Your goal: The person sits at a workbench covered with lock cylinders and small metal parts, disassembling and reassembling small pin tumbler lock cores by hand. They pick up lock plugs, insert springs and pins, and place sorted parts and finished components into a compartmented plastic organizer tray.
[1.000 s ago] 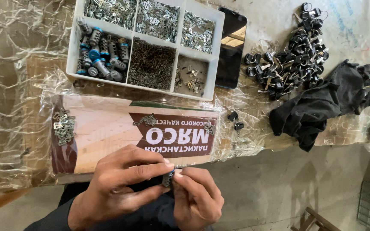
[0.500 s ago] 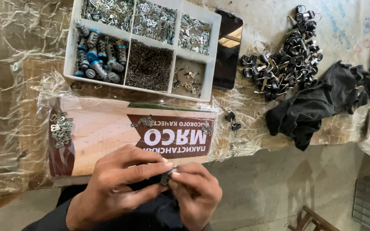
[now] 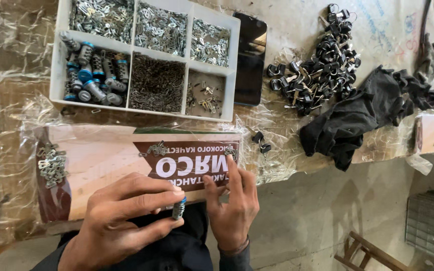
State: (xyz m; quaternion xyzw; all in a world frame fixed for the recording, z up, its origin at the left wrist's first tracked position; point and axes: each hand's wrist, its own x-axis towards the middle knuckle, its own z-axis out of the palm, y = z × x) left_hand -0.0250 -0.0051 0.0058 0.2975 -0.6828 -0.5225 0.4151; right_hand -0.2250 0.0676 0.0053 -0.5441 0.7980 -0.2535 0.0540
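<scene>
My left hand (image 3: 121, 221) pinches a small metal cylinder with a blue end (image 3: 178, 207) between thumb and fingers, just off the table's near edge. My right hand (image 3: 232, 206) lies apart from it with fingers stretched forward onto a printed cardboard sheet (image 3: 106, 155). Its index fingertip reaches a small metal piece (image 3: 230, 150) lying there. Another small metal piece (image 3: 154, 149) rests on the sheet a little to the left. A heap of similar metal clips (image 3: 51, 163) sits at the sheet's left end.
A white compartment tray (image 3: 59, 65) holds blue-capped cylinders, pins and metal bits. Right of it lie a dark phone (image 3: 251, 55), a pile of black-headed keys (image 3: 317, 70), two loose black pieces (image 3: 260, 141) and a black cloth (image 3: 357, 110). Crinkled plastic film covers the table.
Both hands were together on the small cylinder. Now my right hand has let go and reached forward onto the cardboard, while my left hand keeps the cylinder.
</scene>
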